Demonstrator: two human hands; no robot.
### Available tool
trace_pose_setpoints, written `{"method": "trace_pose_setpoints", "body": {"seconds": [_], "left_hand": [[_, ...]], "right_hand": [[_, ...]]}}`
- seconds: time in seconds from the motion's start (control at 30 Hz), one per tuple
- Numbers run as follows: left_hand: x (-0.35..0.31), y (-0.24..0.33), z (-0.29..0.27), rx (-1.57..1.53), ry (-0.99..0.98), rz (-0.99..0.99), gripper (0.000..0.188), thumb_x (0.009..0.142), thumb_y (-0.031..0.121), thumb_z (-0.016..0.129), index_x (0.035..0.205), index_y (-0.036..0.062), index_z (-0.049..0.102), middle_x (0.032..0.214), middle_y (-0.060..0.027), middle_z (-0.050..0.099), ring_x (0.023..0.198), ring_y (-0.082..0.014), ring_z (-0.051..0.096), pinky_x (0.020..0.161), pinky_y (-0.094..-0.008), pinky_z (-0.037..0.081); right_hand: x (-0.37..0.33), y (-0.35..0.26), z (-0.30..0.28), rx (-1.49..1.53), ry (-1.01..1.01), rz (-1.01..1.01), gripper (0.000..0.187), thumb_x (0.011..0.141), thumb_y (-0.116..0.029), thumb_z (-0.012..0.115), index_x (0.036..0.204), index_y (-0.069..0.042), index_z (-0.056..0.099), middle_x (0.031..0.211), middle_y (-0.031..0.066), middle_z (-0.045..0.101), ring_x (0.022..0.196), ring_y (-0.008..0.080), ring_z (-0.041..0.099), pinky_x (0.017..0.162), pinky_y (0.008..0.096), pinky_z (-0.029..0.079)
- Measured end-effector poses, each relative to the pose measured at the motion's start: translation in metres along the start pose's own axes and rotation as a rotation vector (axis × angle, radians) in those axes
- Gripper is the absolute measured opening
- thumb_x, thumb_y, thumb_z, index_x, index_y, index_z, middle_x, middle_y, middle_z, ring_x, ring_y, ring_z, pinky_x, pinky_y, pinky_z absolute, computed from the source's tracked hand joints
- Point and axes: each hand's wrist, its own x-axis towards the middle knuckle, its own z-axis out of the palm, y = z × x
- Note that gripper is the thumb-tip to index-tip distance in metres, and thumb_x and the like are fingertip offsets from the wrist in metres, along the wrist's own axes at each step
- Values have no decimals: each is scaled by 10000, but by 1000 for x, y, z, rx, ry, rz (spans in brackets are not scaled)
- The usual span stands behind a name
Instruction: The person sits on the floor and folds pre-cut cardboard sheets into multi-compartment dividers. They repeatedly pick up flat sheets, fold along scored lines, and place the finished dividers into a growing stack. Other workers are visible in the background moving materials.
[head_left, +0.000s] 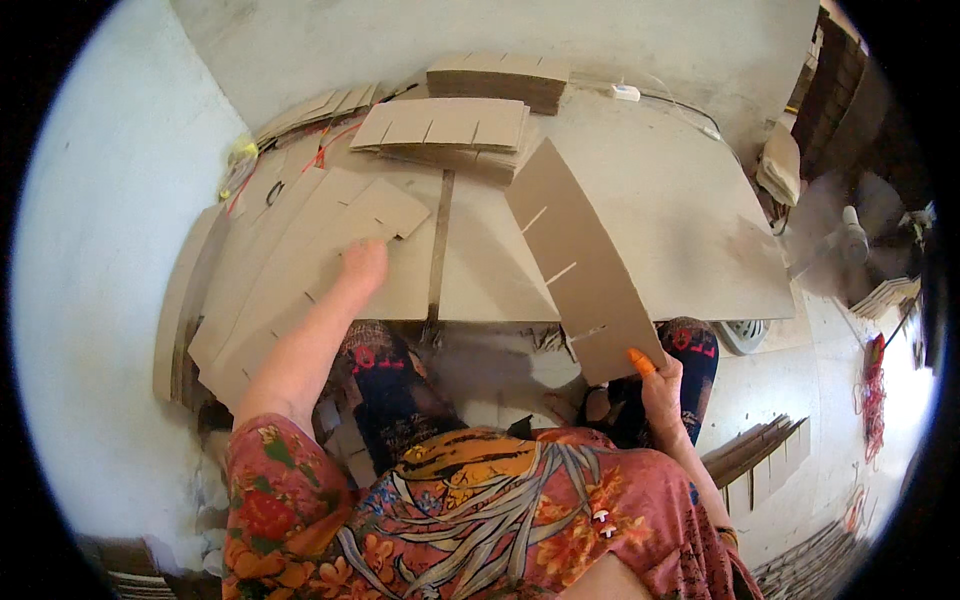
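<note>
A long brown cardboard strip (pixel 590 265) with several slots along one edge is in my right hand (pixel 662 395). I grip it by its near end, with an orange cover on the thumb. The strip slants up and away over the table's front edge, its far end near a stack of strips. To the left, my left hand (pixel 365 263) is closed at the edge of the top strip in a fanned pile of slotted cardboard strips (pixel 290 250); its fingertips are hidden.
Behind the strips lie a slotted cardboard stack (pixel 445 122) and another stack (pixel 500 80) against the wall. The table (pixel 700 230) has a dark seam. A fan (pixel 850 235) stands at the right. More cardboard pieces (pixel 765 460) are on the floor, near red string (pixel 873 400).
</note>
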Motion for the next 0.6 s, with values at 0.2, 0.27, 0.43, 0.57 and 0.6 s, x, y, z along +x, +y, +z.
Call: {"method": "trace_pose_setpoints", "body": {"seconds": [0.2,0.27,0.43,0.57,0.6], "left_hand": [[27,-37,-15,-201,27,32,179,823,154,541,773,-8,598,798,-186,634,719,-352,607,642,-457,471],[31,-34,-32,-271,16,118,185,818,163,550,807,-16,597,799,-179,634,700,-345,606,621,-441,474],[19,54,-114,-734,-283,172,242,827,163,566,958,-33,619,773,-126,630,665,-221,585,543,-339,476],[-8,119,-151,-918,-486,383,272,837,156,576,991,-65,612,765,-91,615,644,-146,547,496,-288,445],[-20,129,-168,-927,-546,373,270,835,151,578,987,-70,611,768,-92,614,641,-141,545,501,-285,443]], "right_hand": [[6,-24,7,-226,-41,-87,161,847,-56,597,972,38,638,803,8,646,734,54,518,665,225,437],[13,-38,10,-321,-63,-129,162,842,-50,589,965,46,632,769,29,646,703,54,510,633,228,433],[35,-71,43,-253,23,-304,139,823,-45,593,936,22,638,670,103,606,605,61,453,551,256,400],[55,-72,39,-387,42,-384,139,831,-52,590,944,8,643,672,106,616,615,56,463,562,257,411],[58,-75,40,-320,66,-408,125,840,-56,586,927,17,640,659,98,604,630,57,453,558,262,411]]}}
